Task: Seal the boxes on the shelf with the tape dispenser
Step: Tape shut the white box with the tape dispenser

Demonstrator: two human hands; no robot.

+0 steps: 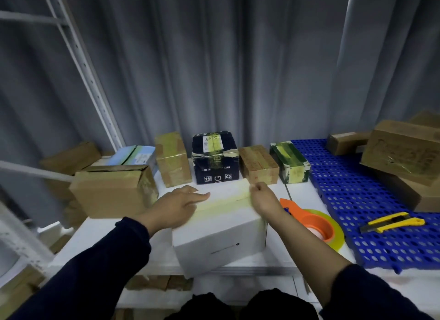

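A white box sits at the front of the white shelf, its near corner past the shelf's edge. A yellowish tape strip runs across its top. My left hand lies flat on the lid's left side, fingers spread and pointing right. My right hand rests at the box's far right corner, fingers curled against the tape's end. The orange tape dispenser with its yellowish roll lies on the shelf just right of the box, untouched.
Several taped boxes line the back: brown, black, brown, green. A larger brown box stands at left. A blue perforated mat at right carries a yellow utility knife and stacked brown boxes.
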